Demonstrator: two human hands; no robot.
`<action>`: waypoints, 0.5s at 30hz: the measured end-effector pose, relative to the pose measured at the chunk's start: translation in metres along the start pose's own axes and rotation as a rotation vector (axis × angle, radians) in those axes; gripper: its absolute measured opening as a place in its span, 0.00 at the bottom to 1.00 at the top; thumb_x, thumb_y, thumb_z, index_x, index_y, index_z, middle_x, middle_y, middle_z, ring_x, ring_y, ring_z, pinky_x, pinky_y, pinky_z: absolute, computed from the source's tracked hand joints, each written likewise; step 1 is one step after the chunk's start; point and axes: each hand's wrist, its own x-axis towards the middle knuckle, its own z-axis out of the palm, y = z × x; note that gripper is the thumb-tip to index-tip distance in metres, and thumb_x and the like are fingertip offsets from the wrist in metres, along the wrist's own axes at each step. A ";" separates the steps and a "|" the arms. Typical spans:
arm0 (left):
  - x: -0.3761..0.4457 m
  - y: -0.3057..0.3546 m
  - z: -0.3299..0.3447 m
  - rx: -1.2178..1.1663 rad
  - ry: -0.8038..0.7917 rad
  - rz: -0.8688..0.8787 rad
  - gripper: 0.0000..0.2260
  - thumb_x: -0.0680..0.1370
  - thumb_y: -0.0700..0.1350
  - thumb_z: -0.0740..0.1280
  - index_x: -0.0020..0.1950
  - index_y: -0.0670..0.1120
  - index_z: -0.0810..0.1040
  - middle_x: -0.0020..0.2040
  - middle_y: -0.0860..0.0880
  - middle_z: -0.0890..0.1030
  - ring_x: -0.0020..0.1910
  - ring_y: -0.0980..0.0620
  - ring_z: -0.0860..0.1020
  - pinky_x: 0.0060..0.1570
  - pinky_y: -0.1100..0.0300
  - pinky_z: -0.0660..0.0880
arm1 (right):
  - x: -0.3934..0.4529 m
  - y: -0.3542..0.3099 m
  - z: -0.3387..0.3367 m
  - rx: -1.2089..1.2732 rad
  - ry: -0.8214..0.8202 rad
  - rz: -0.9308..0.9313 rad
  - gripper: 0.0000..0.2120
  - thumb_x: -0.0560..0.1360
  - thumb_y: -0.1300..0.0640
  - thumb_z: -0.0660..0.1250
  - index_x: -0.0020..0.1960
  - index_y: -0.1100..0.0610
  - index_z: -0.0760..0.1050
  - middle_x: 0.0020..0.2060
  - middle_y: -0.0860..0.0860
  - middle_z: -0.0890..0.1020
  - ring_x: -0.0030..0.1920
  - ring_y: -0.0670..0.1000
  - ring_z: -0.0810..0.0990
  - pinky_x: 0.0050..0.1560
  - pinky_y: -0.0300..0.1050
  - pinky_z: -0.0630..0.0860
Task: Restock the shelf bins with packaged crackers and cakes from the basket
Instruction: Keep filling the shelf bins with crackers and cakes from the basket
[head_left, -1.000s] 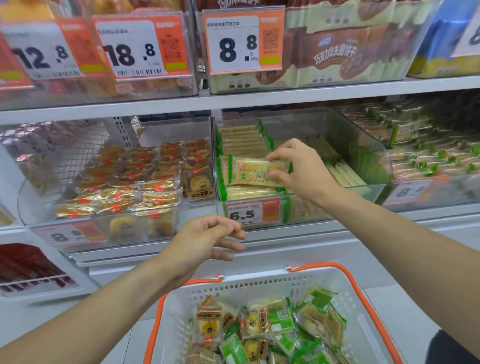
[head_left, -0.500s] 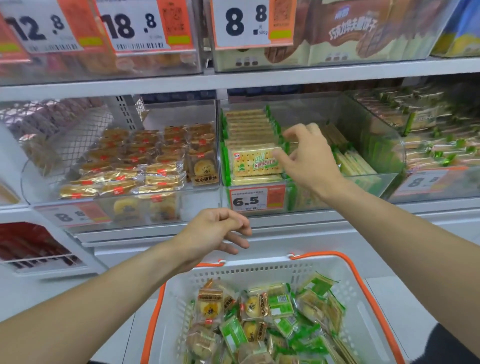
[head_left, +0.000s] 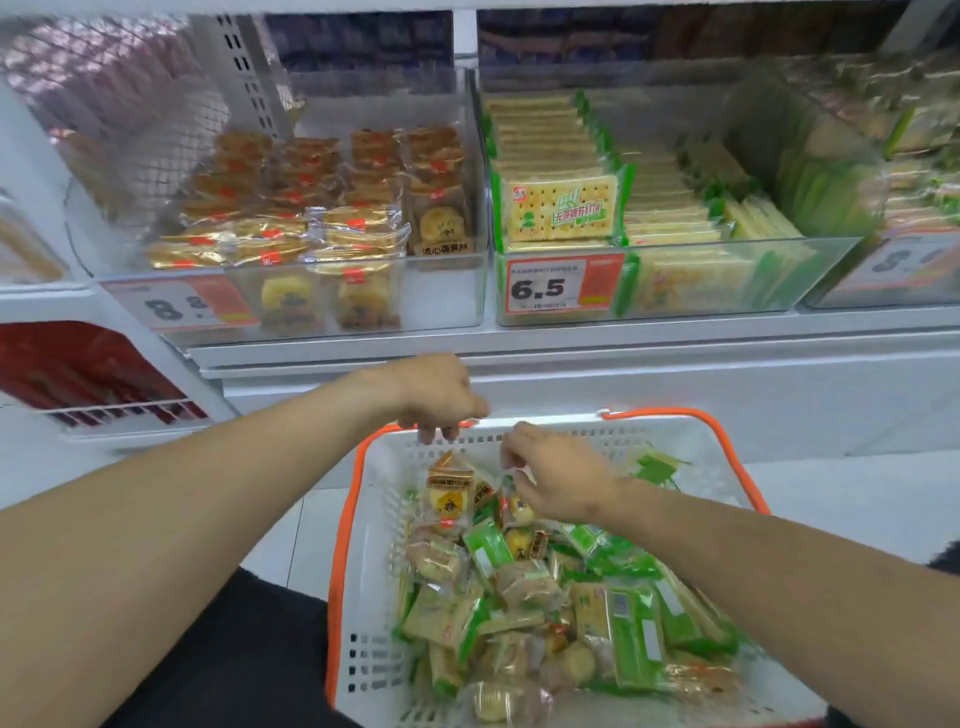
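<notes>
Your right hand (head_left: 558, 480) has its fingers (head_left: 511, 460) curled down into the white perforated plastic basket with the orange rim (head_left: 374, 525), seemingly pinching the clear wrapper of a yellow cake packet (head_left: 519, 506); whether they are clamped on it I cannot tell. Get a firm pinch on one packet's edge before lifting. Your left hand (head_left: 441, 397) hangs loosely curled, holding nothing, over the far rim. The clear plastic cake bin (head_left: 291, 301) waits above left.

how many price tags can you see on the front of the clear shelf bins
3. A blurred one starting with 8 on the cake bin, the 6.5 tag on the cracker bin, and a blurred, cut-off tag at the right edge. Others may lie outside the view.
</notes>
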 end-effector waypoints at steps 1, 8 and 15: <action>-0.002 0.000 -0.002 0.014 -0.003 -0.003 0.17 0.82 0.53 0.64 0.49 0.39 0.82 0.30 0.50 0.83 0.27 0.50 0.74 0.31 0.61 0.70 | -0.005 0.002 0.024 0.026 -0.101 0.103 0.04 0.75 0.59 0.63 0.47 0.51 0.72 0.46 0.49 0.76 0.46 0.54 0.78 0.43 0.46 0.73; -0.003 -0.009 -0.002 0.141 -0.080 0.018 0.22 0.82 0.61 0.61 0.55 0.43 0.81 0.42 0.49 0.86 0.30 0.51 0.76 0.30 0.62 0.69 | -0.048 -0.018 0.132 -0.025 -0.631 0.379 0.24 0.74 0.51 0.68 0.68 0.52 0.68 0.63 0.55 0.70 0.68 0.59 0.68 0.69 0.58 0.69; -0.005 -0.004 0.000 0.216 -0.108 0.000 0.21 0.82 0.62 0.59 0.58 0.45 0.78 0.36 0.55 0.83 0.22 0.57 0.74 0.32 0.60 0.70 | -0.064 -0.043 0.176 -0.343 -0.542 0.230 0.21 0.77 0.48 0.68 0.67 0.57 0.76 0.71 0.55 0.65 0.72 0.61 0.59 0.75 0.65 0.54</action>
